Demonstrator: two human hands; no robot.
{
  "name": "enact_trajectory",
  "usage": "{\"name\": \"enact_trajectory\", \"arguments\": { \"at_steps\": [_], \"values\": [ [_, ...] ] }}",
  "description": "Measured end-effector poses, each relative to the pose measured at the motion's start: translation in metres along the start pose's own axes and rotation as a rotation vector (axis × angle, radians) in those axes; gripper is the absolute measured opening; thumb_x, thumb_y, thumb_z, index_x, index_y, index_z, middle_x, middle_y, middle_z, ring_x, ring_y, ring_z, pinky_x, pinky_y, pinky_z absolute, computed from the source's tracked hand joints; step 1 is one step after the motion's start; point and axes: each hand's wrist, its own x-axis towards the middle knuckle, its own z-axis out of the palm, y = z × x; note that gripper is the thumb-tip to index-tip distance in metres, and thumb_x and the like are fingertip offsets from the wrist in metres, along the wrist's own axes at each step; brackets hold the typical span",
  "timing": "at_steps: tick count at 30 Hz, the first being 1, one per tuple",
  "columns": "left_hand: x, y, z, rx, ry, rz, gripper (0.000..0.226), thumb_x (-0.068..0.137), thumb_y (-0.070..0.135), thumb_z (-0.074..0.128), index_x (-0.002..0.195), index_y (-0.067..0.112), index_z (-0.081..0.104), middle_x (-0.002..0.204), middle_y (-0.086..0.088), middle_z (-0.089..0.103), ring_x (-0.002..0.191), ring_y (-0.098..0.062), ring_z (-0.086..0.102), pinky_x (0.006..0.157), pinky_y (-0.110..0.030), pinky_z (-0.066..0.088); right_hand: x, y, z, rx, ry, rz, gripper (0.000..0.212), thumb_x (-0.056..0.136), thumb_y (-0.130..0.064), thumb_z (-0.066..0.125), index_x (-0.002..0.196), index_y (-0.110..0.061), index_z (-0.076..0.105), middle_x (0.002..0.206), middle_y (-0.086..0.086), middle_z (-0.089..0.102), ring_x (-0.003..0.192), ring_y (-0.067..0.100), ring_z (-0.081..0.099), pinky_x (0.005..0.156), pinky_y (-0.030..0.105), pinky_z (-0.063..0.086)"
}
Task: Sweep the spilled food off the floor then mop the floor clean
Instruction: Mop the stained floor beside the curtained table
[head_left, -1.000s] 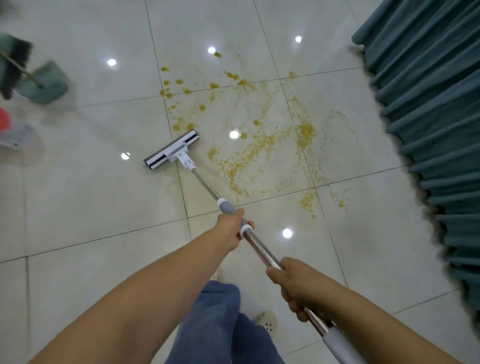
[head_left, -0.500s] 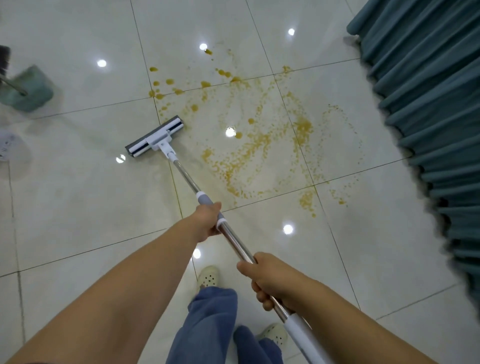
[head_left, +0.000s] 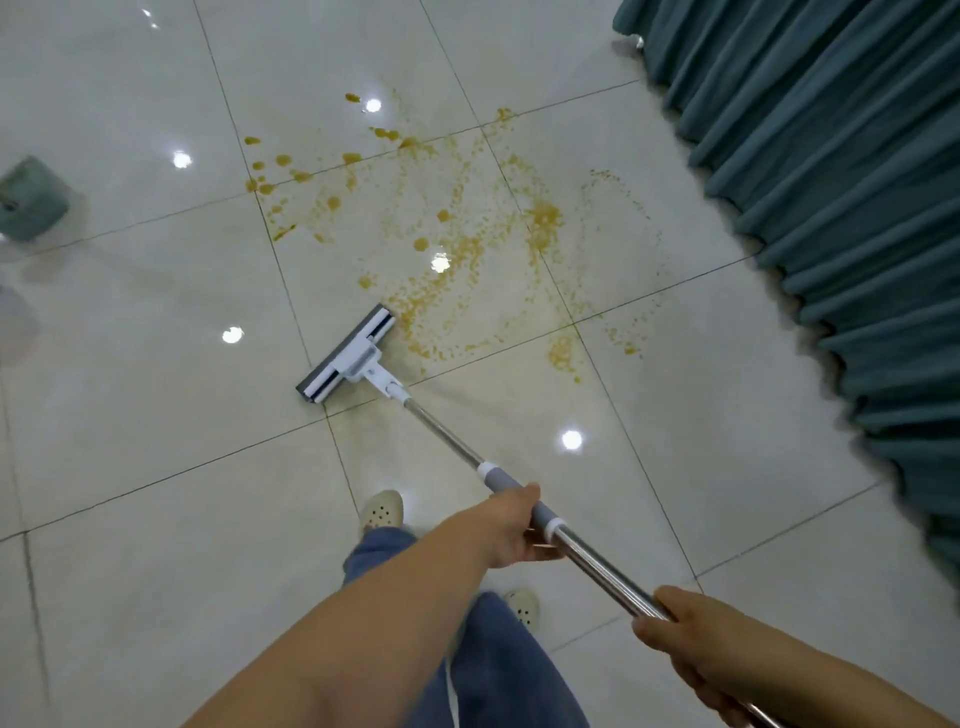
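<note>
The right hand (head_left: 691, 639) grips the steel mop handle (head_left: 597, 558) nearest. Further ahead, the left hand (head_left: 511, 527) grips its grey sleeve (head_left: 497, 480). The mop head (head_left: 347, 353) lies flat on the floor (head_left: 156, 415), touching the near left edge of the yellow spill (head_left: 467, 244).

White flat mop (head_left: 347, 355) on tile, head touching orange-yellow smears (head_left: 457, 249)

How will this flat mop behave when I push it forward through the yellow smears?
The mop's metal pole looks straight and rigid, so it should pass the push without flexing. The flat head lies on glossy tile floor, so it will probably glide easily. Its joint may swivel, so the head could twist off line.
</note>
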Motion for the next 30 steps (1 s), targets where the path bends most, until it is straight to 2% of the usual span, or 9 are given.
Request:
{"name": "enact_trajectory", "arguments": {
  "at_steps": [2, 4, 7, 12, 15, 19, 24, 26, 30],
  "values": [
    [0.003, -0.033, 0.030, -0.203, -0.025, -0.024, 0.036, 0.096, 0.019, 0.052, 0.125, 0.001, 0.038, 0.099, -0.020, 0.054, 0.080, -0.030, 0.060, 0.077, -0.048, 0.055, -0.014, 0.043, -0.007, -0.016, 0.002, -0.001, 0.019, 0.098, -0.037, 0.047, 0.096, -0.018, 0.048, 0.064, 0.000, 0.047, 0.038, 0.007, 0.041, 0.039, 0.019, 0.036],
    [0.004, -0.062, 0.060, -0.351, -0.049, -0.022, 0.022, 0.096, 0.008, 0.051, 0.114, -0.001, 0.043, 0.092, -0.021, 0.055, 0.077, -0.028, 0.058, 0.085, -0.049, 0.051, -0.027, 0.082, -0.014, -0.025, 0.006, 0.012, 0.018, 0.097, -0.036, 0.047, 0.096, -0.018, 0.049, 0.062, 0.002, 0.047, 0.039, 0.010, 0.042, 0.038, 0.022, 0.038],
    [0.001, -0.093, 0.099, -0.395, -0.049, -0.014, 0.008, 0.095, 0.003, 0.050, 0.089, 0.000, 0.045, 0.078, -0.016, 0.052, 0.069, -0.023, 0.053, 0.083, -0.050, 0.050, -0.047, 0.124, -0.029, -0.060, 0.045, 0.002, 0.015, 0.097, -0.034, 0.046, 0.094, -0.020, 0.048, 0.061, 0.003, 0.046, 0.039, 0.011, 0.040, 0.039, 0.023, 0.038],
    [-0.006, -0.105, 0.107, -0.449, -0.064, 0.075, 0.007, 0.094, 0.003, 0.051, 0.088, 0.003, 0.047, 0.073, -0.011, 0.052, 0.065, -0.020, 0.052, 0.072, -0.041, 0.053, -0.061, 0.126, -0.040, -0.155, 0.024, -0.052, 0.017, 0.097, -0.039, 0.048, 0.100, -0.023, 0.048, 0.065, 0.004, 0.048, 0.042, 0.010, 0.043, 0.042, 0.024, 0.043],
    [-0.015, -0.103, 0.081, -0.505, -0.068, 0.108, 0.004, 0.095, 0.004, 0.050, 0.091, 0.004, 0.048, 0.073, -0.011, 0.052, 0.065, -0.020, 0.053, 0.067, -0.039, 0.053, -0.062, 0.100, -0.028, -0.236, -0.025, -0.045, 0.022, 0.097, -0.043, 0.045, 0.105, -0.023, 0.046, 0.074, 0.006, 0.050, 0.045, 0.010, 0.045, 0.046, 0.024, 0.047],
    [-0.020, -0.080, 0.036, -0.600, -0.030, 0.127, 0.007, 0.095, 0.003, 0.049, 0.088, 0.004, 0.048, 0.071, -0.011, 0.050, 0.063, -0.020, 0.051, 0.074, -0.039, 0.052, -0.049, 0.045, -0.011, -0.353, -0.018, -0.060, 0.026, 0.098, -0.044, 0.043, 0.109, -0.021, 0.046, 0.077, 0.004, 0.049, 0.048, 0.010, 0.046, 0.048, 0.024, 0.048],
    [-0.028, -0.028, -0.044, -0.684, 0.018, 0.174, 0.013, 0.096, 0.005, 0.048, 0.084, 0.005, 0.047, 0.070, -0.010, 0.051, 0.062, -0.020, 0.050, 0.056, -0.039, 0.054, -0.031, -0.053, 0.012, -0.461, -0.022, -0.116, 0.015, 0.099, -0.040, 0.042, 0.096, -0.025, 0.042, 0.073, 0.002, 0.046, 0.046, 0.010, 0.043, 0.039, 0.018, 0.042],
    [-0.033, -0.004, -0.076, -0.726, 0.042, 0.195, 0.014, 0.097, 0.006, 0.048, 0.083, 0.004, 0.046, 0.071, -0.010, 0.050, 0.062, -0.020, 0.050, 0.053, -0.037, 0.057, -0.023, -0.095, 0.022, -0.507, -0.019, -0.140, 0.015, 0.100, -0.039, 0.041, 0.101, -0.024, 0.042, 0.074, 0.002, 0.045, 0.050, 0.011, 0.043, 0.039, 0.017, 0.041],
    [-0.045, 0.046, -0.142, -0.784, 0.093, 0.229, 0.016, 0.097, 0.007, 0.049, 0.081, 0.004, 0.046, 0.071, -0.010, 0.050, 0.062, -0.019, 0.049, 0.067, -0.037, 0.050, 0.001, -0.172, 0.046, -0.565, -0.005, -0.189, 0.022, 0.100, -0.039, 0.040, 0.111, -0.020, 0.045, 0.077, 0.003, 0.047, 0.055, 0.012, 0.044, 0.044, 0.020, 0.043]
  ]
}}
